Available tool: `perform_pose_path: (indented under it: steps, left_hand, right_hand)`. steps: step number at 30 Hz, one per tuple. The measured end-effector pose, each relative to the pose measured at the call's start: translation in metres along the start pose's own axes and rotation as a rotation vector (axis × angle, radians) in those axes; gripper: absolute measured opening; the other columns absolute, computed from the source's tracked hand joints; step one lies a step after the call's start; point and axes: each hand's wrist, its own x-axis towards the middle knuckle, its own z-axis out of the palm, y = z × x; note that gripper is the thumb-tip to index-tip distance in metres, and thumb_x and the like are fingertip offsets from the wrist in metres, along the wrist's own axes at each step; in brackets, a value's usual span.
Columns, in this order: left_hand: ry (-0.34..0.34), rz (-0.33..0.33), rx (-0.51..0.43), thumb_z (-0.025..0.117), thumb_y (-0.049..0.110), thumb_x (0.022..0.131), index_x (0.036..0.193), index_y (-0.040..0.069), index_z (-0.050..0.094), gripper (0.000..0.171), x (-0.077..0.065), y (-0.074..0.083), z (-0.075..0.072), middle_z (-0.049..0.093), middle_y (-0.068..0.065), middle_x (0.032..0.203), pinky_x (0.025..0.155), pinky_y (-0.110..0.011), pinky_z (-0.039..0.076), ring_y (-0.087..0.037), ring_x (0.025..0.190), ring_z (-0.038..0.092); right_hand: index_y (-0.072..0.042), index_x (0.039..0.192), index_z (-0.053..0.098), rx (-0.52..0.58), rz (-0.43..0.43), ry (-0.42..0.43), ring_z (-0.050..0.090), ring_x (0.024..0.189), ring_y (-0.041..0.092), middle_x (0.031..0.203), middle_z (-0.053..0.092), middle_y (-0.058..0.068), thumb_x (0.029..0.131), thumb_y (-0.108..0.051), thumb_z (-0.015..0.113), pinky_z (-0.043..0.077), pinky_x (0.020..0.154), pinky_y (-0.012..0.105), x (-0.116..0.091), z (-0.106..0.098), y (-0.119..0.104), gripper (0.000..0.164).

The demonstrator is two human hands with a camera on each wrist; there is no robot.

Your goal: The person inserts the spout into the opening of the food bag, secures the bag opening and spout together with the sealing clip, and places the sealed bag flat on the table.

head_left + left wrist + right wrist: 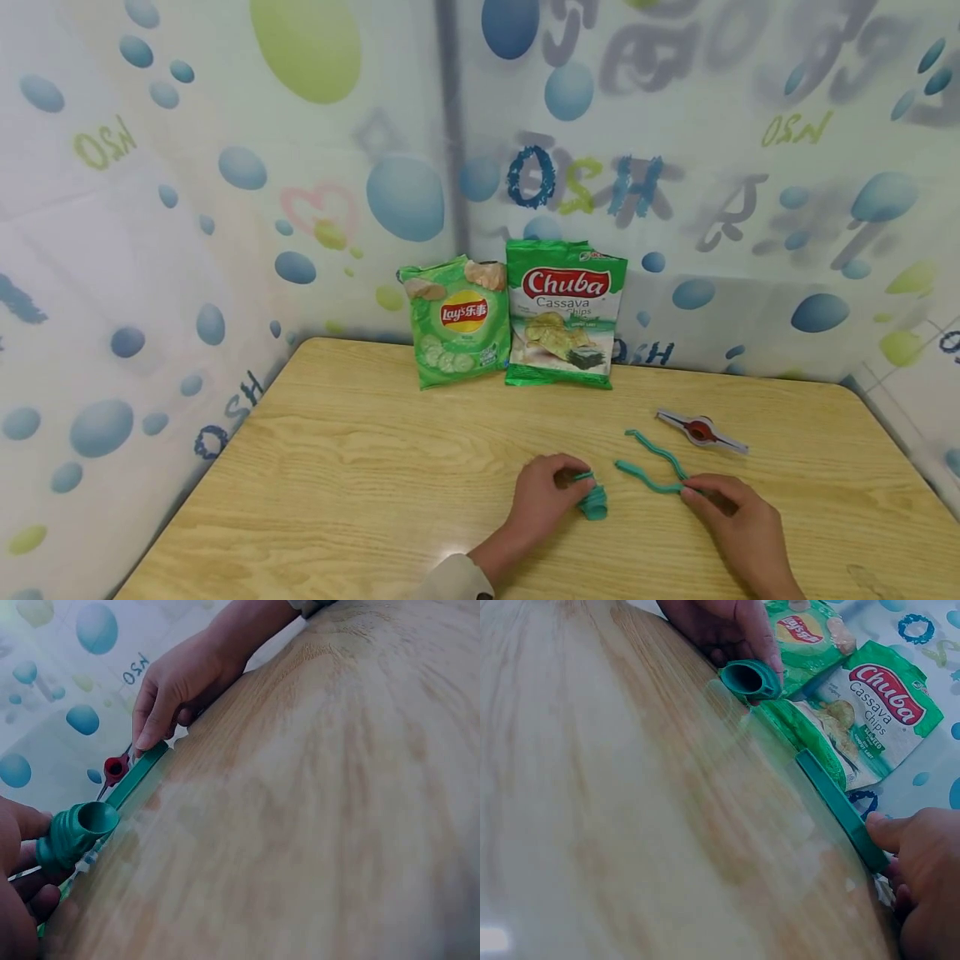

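Note:
My left hand point(542, 498) holds a small teal threaded spout point(596, 505) between thumb and fingers, just above the table. Its round open mouth point(97, 818) faces the viewer in the left wrist view. To the right of it, my right hand point(752, 527) pinches the joined end of a teal bag clip point(637, 473). The clip's two wavy arms are spread apart, their free ends toward the spout but not touching it. In the right wrist view the clip point(836, 801) appears edge-on, low along the tabletop.
A white clip with a red round middle point(701, 431) lies behind the teal clip. At the back, a green Lay's bag point(459, 327) and a Chuba cassava chips bag point(564, 317) stand against the patterned curtain point(405, 200). The wooden table point(360, 475) has rounded back corners.

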Motion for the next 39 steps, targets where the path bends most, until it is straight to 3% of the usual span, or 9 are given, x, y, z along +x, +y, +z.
perform_pose_path:
  steps: [5, 11, 16, 21, 24, 26, 31, 35, 39]
  left_hand:
    - [0.013, 0.01, 0.029, 0.071, 0.023, 0.088, 0.102, 0.012, 0.072, 0.017, 0.001, 0.0, 0.0, 0.065, 0.013, 0.087, 0.069, -0.022, 0.041, -0.001, 0.074, 0.051]
    - [0.067, 0.012, -0.103, 0.068, 0.02, 0.091, 0.107, 0.007, 0.068, 0.021, -0.001, -0.005, -0.003, 0.065, 0.007, 0.091, 0.065, -0.022, 0.046, -0.005, 0.074, 0.055]
    - [0.159, 0.051, -0.144, 0.066, 0.021, 0.092, 0.112, 0.005, 0.066, 0.026, -0.001, -0.016, -0.016, 0.065, -0.003, 0.099, 0.069, -0.025, 0.048, -0.011, 0.08, 0.058]
    - [0.379, 0.121, -0.098, 0.067, 0.013, 0.091, 0.11, 0.001, 0.065, 0.023, 0.01, -0.027, -0.049, 0.066, -0.012, 0.1, 0.069, -0.031, 0.048, -0.022, 0.084, 0.061]
    - [0.554, 0.161, -0.073, 0.067, 0.003, 0.089, 0.107, -0.002, 0.065, 0.019, 0.017, -0.025, -0.078, 0.065, -0.02, 0.098, 0.067, -0.038, 0.047, -0.032, 0.084, 0.06]
    - [0.629, 0.17, -0.078, 0.066, -0.001, 0.089, 0.107, -0.004, 0.064, 0.019, 0.018, -0.021, -0.097, 0.063, -0.025, 0.099, 0.067, -0.039, 0.045, -0.036, 0.084, 0.059]
    - [0.658, 0.215, -0.093, 0.064, -0.001, 0.09, 0.114, -0.007, 0.06, 0.025, 0.017, -0.021, -0.132, 0.059, -0.027, 0.106, 0.069, -0.036, 0.043, -0.041, 0.089, 0.055]
    - [0.661, 0.287, -0.056, 0.064, -0.002, 0.09, 0.118, -0.009, 0.057, 0.03, 0.022, -0.028, -0.15, 0.054, -0.031, 0.112, 0.071, -0.049, 0.039, -0.048, 0.095, 0.048]
    - [0.67, 0.298, -0.03, 0.065, -0.002, 0.089, 0.124, -0.007, 0.056, 0.037, 0.029, -0.034, -0.163, 0.047, -0.035, 0.116, 0.074, -0.059, 0.033, -0.05, 0.099, 0.042]
  right_hand:
    - [-0.019, 0.098, 0.073, 0.039, -0.02, 0.045, 0.057, 0.077, -0.004, 0.098, 0.067, 0.0, 0.084, -0.023, 0.075, 0.044, 0.064, 0.011, 0.0, 0.001, 0.0, 0.015]
    - [-0.018, 0.102, 0.074, 0.097, -0.038, 0.136, 0.052, 0.067, 0.006, 0.083, 0.061, -0.004, 0.087, -0.02, 0.073, 0.041, 0.058, 0.016, -0.005, 0.007, -0.001, 0.016]
    - [-0.012, 0.11, 0.07, 0.238, -0.081, 0.071, 0.057, 0.078, 0.006, 0.095, 0.065, -0.001, 0.09, -0.013, 0.068, 0.046, 0.061, 0.017, -0.012, 0.013, -0.009, 0.02]
    - [-0.004, 0.119, 0.064, 0.379, -0.193, -0.053, 0.059, 0.085, 0.008, 0.106, 0.065, 0.008, 0.09, -0.001, 0.065, 0.05, 0.066, 0.02, -0.016, 0.023, -0.019, 0.029]
    - [-0.004, 0.122, 0.061, 0.412, -0.253, -0.121, 0.06, 0.086, 0.008, 0.108, 0.064, 0.01, 0.091, 0.0, 0.063, 0.051, 0.065, 0.023, -0.015, 0.029, -0.022, 0.032]
    - [-0.006, 0.124, 0.06, 0.416, -0.265, -0.148, 0.061, 0.086, 0.007, 0.11, 0.064, 0.01, 0.091, 0.002, 0.063, 0.052, 0.064, 0.025, -0.014, 0.033, -0.024, 0.034]
    - [-0.011, 0.128, 0.059, 0.402, -0.254, -0.196, 0.062, 0.089, 0.009, 0.109, 0.065, 0.007, 0.091, -0.002, 0.064, 0.053, 0.066, 0.028, -0.006, 0.041, -0.03, 0.038]
    - [-0.012, 0.127, 0.059, 0.425, -0.265, -0.246, 0.062, 0.086, 0.011, 0.106, 0.065, 0.005, 0.091, -0.006, 0.066, 0.053, 0.065, 0.028, 0.002, 0.048, -0.037, 0.038]
    - [-0.006, 0.127, 0.058, 0.453, -0.371, -0.311, 0.061, 0.081, 0.012, 0.105, 0.063, 0.008, 0.089, -0.005, 0.067, 0.052, 0.062, 0.028, 0.009, 0.054, -0.045, 0.038]
